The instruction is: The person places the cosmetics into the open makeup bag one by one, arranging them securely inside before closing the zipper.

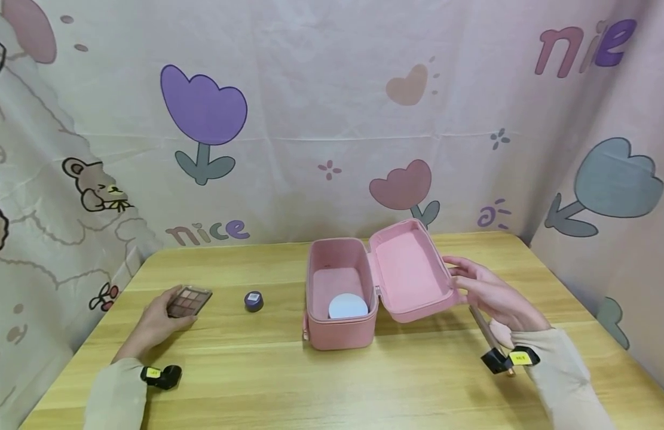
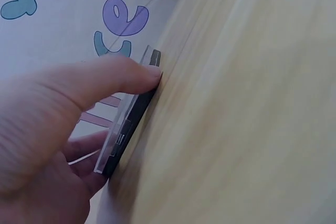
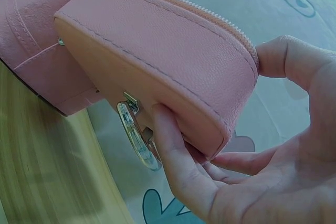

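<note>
My left hand [image 1: 154, 322] grips an eyeshadow palette [image 1: 188, 301] at the left of the table. In the left wrist view, the thumb [image 2: 142, 78] presses one edge of its dark base while the clear cover faces the fingers. A pink zippered cosmetic case [image 1: 342, 336] stands mid-table with its lid [image 1: 409, 266] swung out to the right. My right hand [image 1: 498, 298] holds the lid by its outer end, fingers on either side. On the lid's top is a metal-ringed handle [image 3: 137, 135]. A round white item [image 1: 348, 306] lies inside the case.
Between the palette and the case sits a small dark purple jar [image 1: 253, 301]. Under the right forearm lie a slim stick-like item [image 1: 485, 325] and a pale pink piece [image 1: 501, 332]. A printed curtain [image 1: 288, 179] hangs behind the wooden table [image 1: 256, 382].
</note>
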`<state>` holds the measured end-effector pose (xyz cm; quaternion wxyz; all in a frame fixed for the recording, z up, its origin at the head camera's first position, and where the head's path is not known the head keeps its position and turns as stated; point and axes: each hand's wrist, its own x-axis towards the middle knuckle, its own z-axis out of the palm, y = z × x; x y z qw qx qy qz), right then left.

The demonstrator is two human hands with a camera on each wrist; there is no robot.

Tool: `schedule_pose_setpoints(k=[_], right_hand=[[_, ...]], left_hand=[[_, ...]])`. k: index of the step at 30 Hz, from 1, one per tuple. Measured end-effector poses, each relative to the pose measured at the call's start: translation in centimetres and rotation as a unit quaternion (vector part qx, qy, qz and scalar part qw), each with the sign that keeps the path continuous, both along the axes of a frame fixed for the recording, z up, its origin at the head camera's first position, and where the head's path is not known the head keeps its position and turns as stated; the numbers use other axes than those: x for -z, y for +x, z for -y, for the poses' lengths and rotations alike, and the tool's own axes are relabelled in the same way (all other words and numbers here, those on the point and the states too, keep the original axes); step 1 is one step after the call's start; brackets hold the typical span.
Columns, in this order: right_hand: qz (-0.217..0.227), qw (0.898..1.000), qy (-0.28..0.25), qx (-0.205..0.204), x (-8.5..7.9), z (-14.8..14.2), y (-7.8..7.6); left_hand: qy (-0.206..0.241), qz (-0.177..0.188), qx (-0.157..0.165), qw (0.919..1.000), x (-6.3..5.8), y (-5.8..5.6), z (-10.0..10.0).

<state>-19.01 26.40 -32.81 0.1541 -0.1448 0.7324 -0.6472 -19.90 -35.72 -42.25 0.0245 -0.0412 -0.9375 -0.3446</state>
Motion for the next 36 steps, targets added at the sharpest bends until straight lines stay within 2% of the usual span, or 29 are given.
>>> schedule_pose_setpoints(k=[4, 11, 18, 28, 36], right_hand=[[0.0, 1.0, 0.001, 0.005, 0.0, 0.1, 0.1], [-0.005, 1.0, 0.002, 0.005, -0.1, -0.1, -0.1], [-0.005, 1.0, -0.003, -0.003, 0.2, -0.2, -0.2], [-0.012, 1.0, -0.009, 0.007, 0.1, -0.2, -0.2], [-0.005, 1.0, -0.014, -0.001, 0.5, -0.1, 0.1]], left_hand=[[0.008, -0.001, -0.006, 1.0, 0.1, 0.0, 0.2], [0.05, 0.006, -0.017, 0.9986, -0.1, 0.2, 0.1], [0.046, -0.011, -0.017, 0.9988, -0.3, 0.4, -0.3], [0.066, -0.037, -0.003, 0.9971, -2.1, 0.1, -1.5], [0.073, -0.036, -0.002, 0.9967, -1.7, 0.5, -2.4]])
